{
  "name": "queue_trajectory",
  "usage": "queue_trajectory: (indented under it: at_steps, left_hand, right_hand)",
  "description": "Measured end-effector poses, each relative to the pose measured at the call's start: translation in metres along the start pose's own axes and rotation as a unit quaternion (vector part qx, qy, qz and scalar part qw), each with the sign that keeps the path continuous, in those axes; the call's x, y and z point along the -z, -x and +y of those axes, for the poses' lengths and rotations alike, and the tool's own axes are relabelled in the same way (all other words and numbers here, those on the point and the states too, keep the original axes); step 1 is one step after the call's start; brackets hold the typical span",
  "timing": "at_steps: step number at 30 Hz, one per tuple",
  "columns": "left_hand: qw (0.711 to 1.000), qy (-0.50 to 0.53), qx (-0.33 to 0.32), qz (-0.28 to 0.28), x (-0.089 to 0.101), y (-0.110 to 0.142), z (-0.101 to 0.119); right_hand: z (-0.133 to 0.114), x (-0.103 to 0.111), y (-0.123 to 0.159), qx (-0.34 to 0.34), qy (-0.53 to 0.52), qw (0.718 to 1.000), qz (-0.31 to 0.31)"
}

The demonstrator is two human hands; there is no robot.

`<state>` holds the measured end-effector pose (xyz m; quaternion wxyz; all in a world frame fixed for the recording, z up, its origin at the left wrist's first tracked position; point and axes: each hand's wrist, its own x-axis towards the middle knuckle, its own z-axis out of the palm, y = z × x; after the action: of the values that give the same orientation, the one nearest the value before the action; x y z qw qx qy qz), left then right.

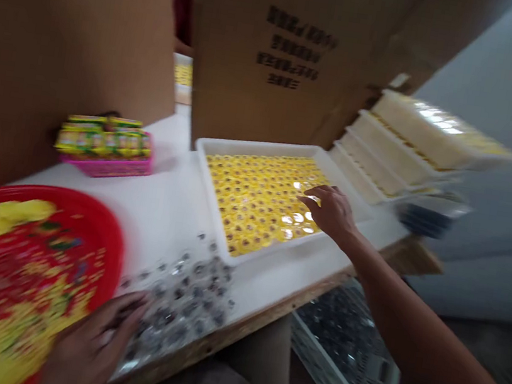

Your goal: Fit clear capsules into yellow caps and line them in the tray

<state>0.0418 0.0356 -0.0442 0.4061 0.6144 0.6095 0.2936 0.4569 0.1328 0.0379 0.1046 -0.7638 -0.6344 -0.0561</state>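
My right hand (329,210) hovers over the right part of a white tray (262,148), thumb and forefinger drawn close in a pinch; whatever may be between the tips is too small to make out. Rows of round yellow pieces with dark centres (255,198) fill the tray. Several shiny clear discs (297,220) lie on them below my right fingers. At the lower left, my left hand (94,341) is blurred, its fingers curled in towards the thumb beside a spread of small clear and dark pieces (189,291) on the white table (166,186). Its grip is partly hidden.
A red basin (117,249) with yellow bits and flat yellow pieces stands at left. Behind it is a pink basket (111,166) of yellow-green packets. Cardboard (258,110) walls the back. Filled trays (400,149) are stacked at right; a crate (335,375) sits below the table edge.
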Motion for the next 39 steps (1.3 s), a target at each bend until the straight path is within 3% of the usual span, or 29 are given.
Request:
queue_trajectory:
  at_steps: [1, 3, 6, 9, 12, 14, 16, 19, 22, 28, 34, 37, 39]
  left_hand:
    - [1.000, -0.012, 0.010, 0.016, 0.006, 0.004, -0.001]
    - [1.000, -0.007, -0.005, -0.003, 0.015, 0.008, 0.000]
    - [1.000, -0.012, -0.009, -0.005, 0.028, 0.011, 0.003]
    - [1.000, -0.011, 0.008, 0.020, 0.050, 0.021, -0.003]
    - [0.993, -0.056, 0.027, 0.100, 0.088, 0.024, -0.022]
    - [0.972, -0.141, 0.044, 0.181, 0.122, 0.017, -0.038]
    - [0.934, -0.247, 0.057, 0.253, 0.158, 0.002, -0.053]
    - [0.890, -0.364, 0.071, 0.267, 0.205, -0.024, -0.073]
    - [0.888, -0.396, 0.091, 0.216, 0.231, -0.043, -0.088]
    - [0.917, -0.373, 0.036, 0.136, 0.230, -0.048, -0.105]
    - [0.967, -0.236, -0.067, 0.069, 0.209, -0.033, -0.096]
    - [0.989, -0.120, -0.036, 0.084, 0.202, -0.028, -0.094]
    - [0.996, -0.041, 0.001, 0.083, 0.199, -0.026, -0.098]
  right_hand:
    - [-0.027, -0.003, 0.009, 0.086, -0.056, 0.995, 0.018]
    - [-0.084, -0.007, 0.029, 0.217, -0.161, 0.963, 0.015]
    - [-0.164, -0.015, 0.058, 0.304, -0.259, 0.916, -0.030]
    - [-0.216, -0.029, 0.070, 0.318, -0.265, 0.906, -0.093]
    - [-0.243, -0.043, 0.066, 0.303, -0.258, 0.907, -0.137]
    - [-0.260, -0.049, 0.060, 0.288, -0.273, 0.907, -0.137]
    - [-0.286, -0.053, 0.054, 0.280, -0.299, 0.904, -0.121]
    - [-0.332, -0.054, 0.055, 0.305, -0.344, 0.882, -0.101]
    - [-0.368, -0.055, 0.066, 0.351, -0.369, 0.854, -0.106]
    - [-0.389, -0.065, 0.094, 0.372, -0.376, 0.836, -0.148]
    - [-0.422, -0.082, 0.103, 0.385, -0.387, 0.817, -0.185]
    - [-0.444, -0.096, 0.104, 0.422, -0.383, 0.793, -0.216]
    - [-0.455, -0.107, 0.107, 0.432, -0.374, 0.791, -0.218]
